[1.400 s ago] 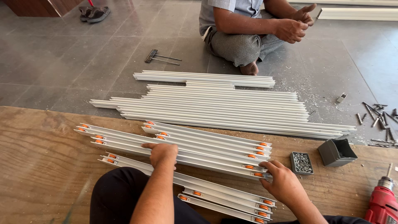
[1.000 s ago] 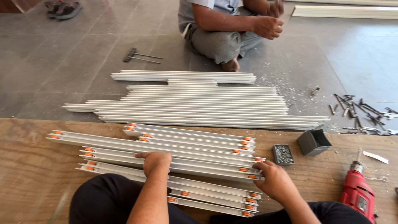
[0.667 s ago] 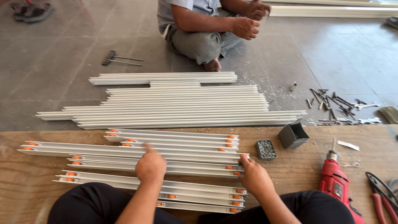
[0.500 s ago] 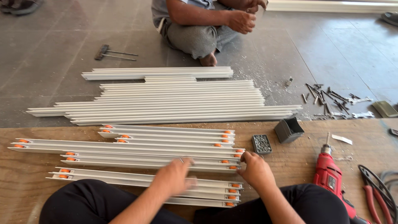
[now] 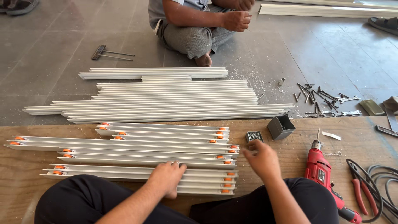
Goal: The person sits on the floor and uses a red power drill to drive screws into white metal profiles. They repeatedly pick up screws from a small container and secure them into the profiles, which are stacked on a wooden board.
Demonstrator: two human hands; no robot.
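Several long white rails with orange rollers (image 5: 137, 149) lie side by side on a wooden board (image 5: 290, 155) in front of my crossed legs. My left hand (image 5: 168, 178) rests palm down on the nearest rails. My right hand (image 5: 262, 159) hovers open just right of the rail ends, fingers spread, holding nothing. A small box of screws (image 5: 254, 136) sits right beside its fingertips.
A dark square cup (image 5: 281, 126) and a red power drill (image 5: 323, 176) lie to the right, with red-handled pliers (image 5: 360, 195) and a cable. A stack of plain white rails (image 5: 166, 99) lies on the tile floor. Loose screws (image 5: 319, 97) scatter right. Another person (image 5: 195, 25) sits beyond.
My view has swung right, bringing the drill and pliers in. My left hand has slid down onto the nearest rails. My right hand has lifted off the rail ends and opened.
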